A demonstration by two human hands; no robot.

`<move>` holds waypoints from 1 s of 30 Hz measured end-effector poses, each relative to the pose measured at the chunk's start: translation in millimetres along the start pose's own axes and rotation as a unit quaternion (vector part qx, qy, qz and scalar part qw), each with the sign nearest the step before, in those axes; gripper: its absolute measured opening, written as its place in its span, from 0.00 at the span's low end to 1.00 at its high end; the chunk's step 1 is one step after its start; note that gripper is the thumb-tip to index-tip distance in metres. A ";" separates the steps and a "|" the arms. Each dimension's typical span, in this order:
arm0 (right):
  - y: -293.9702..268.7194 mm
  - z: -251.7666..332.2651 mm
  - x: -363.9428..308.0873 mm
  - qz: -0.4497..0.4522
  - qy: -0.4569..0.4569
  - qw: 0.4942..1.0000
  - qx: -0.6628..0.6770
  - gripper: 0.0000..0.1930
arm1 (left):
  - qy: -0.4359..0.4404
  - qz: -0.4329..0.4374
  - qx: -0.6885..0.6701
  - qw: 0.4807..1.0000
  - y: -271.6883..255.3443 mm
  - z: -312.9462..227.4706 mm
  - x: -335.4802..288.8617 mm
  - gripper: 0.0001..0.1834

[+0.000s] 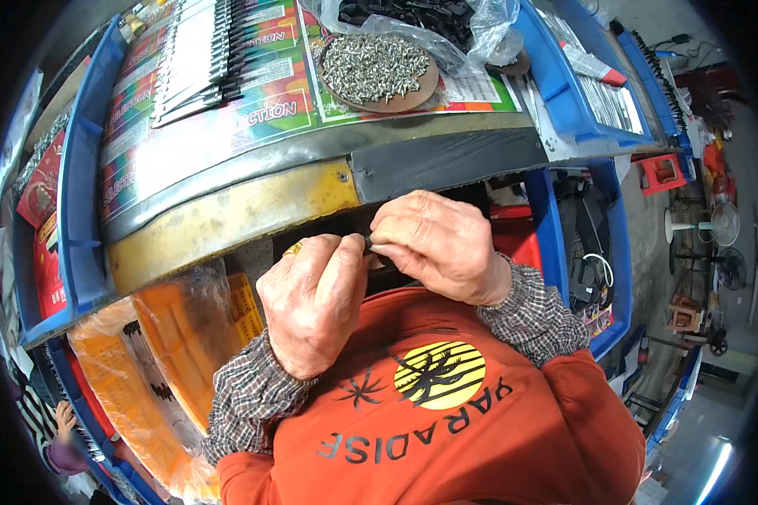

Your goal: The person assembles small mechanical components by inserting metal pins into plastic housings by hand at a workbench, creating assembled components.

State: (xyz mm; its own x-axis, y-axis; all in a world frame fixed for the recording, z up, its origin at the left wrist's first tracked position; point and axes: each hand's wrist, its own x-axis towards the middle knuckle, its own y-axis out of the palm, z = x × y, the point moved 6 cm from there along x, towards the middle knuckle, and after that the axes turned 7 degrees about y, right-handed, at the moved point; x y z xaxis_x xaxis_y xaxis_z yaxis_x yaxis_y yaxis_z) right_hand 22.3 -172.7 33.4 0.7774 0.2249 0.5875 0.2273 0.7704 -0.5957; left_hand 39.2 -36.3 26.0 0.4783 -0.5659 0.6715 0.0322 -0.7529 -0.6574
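Note:
My left hand (312, 303) and my right hand (442, 244) meet just below the worn front edge of the workbench (253, 210). Both are closed in a pinch, fingertips almost touching. Between them is a small dark piece (368, 241), mostly hidden by the fingers, so its kind does not show. A ring is on a finger of my left hand. Up on the bench sits a round brown dish (419, 97) heaped with small silvery screws or rivets. Left of it, long thin metal pieces with black ends (195, 63) lie in a row.
A clear plastic bag (490, 34) of black parts lies behind the dish. Blue bins flank the bench: one at left (82, 185) with red packages, one at right (568, 105) with metal strips. Orange packs (173, 337) fill the lower left. Another person's hand (64, 417) shows at far left.

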 end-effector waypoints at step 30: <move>-27.3 -77.0 53.7 -0.021 0.097 0.969 -0.226 0.12 | -0.057 0.013 -0.006 0.998 -4.8 24.5 0.3 0.14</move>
State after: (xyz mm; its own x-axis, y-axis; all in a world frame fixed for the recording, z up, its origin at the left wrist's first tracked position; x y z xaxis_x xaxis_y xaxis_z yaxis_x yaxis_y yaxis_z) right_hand 103.0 -227.6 39.0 0.8476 0.0479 0.5284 0.4612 0.4258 -0.7785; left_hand 60.7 -24.6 21.0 0.5750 -0.5448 0.6104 0.0078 -0.7424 -0.6699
